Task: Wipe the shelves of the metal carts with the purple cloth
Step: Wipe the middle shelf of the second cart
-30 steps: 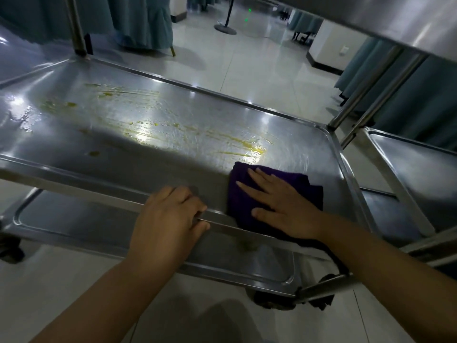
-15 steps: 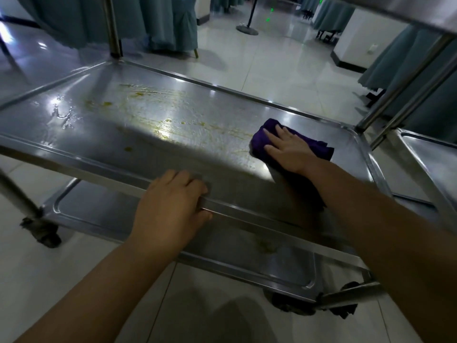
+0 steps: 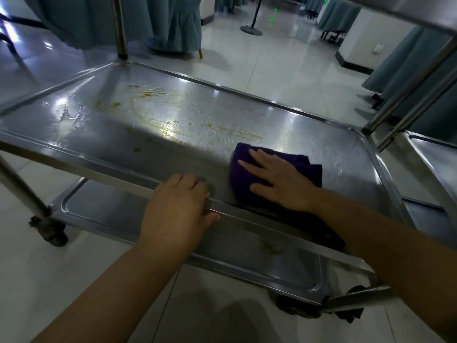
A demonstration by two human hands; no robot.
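**Cloth pulled back to the near edge, yellow mess still waiting**

Half a second ago the purple cloth [image 3: 277, 174] was farther out on the middle shelf [image 3: 321, 134], close to the far edge. Now it has slid back toward the near edge, at the right part of the shelf. That looks like one back-and-forth rub is done. The right end of the shelf looks shiny and wet, so this part is probably getting clean.

But the yellow smears [image 3: 210, 134] lie just left of the cloth, and more run toward the far left corner. So a lot of this shelf is still dirty. The bottom shelf [image 3: 173, 219] has not been wiped in this picture, and it has a small yellow mark too. A second cart [image 3: 435, 164] stands to the right.

The right hand [image 3: 277, 181] lies flat on top of the cloth, fingers straight and spread, pressing it down. The arm reaches in from the right. The left hand [image 3: 178, 209] is curled over the near rim of the shelf, holding the cart steady.
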